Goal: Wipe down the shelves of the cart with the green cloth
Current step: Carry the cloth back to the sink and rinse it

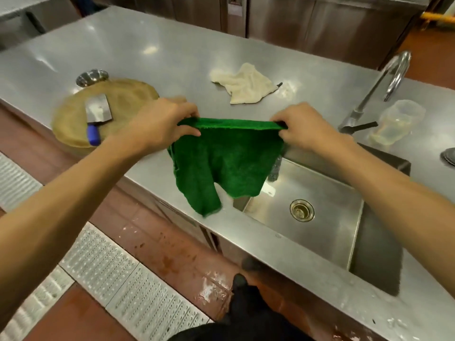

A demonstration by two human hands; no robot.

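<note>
A green cloth [226, 158] hangs spread out in the air above the front edge of a steel counter [172, 52], beside the sink. My left hand [160, 121] pinches its top left corner. My right hand [302, 126] pinches its top right corner. The top edge is stretched taut between both hands and the lower part dangles, one corner drooping lower than the other. No cart is in view.
A steel sink [320, 193] with a drain and a tall tap [391, 77] lies at right. On the counter are a beige rag [246, 84], a round wooden board [118, 107] with a blue-handled cleaver [97, 116], a small metal bowl [92, 76] and a clear plastic tub [398, 121]. Floor grating [123, 279] runs below left.
</note>
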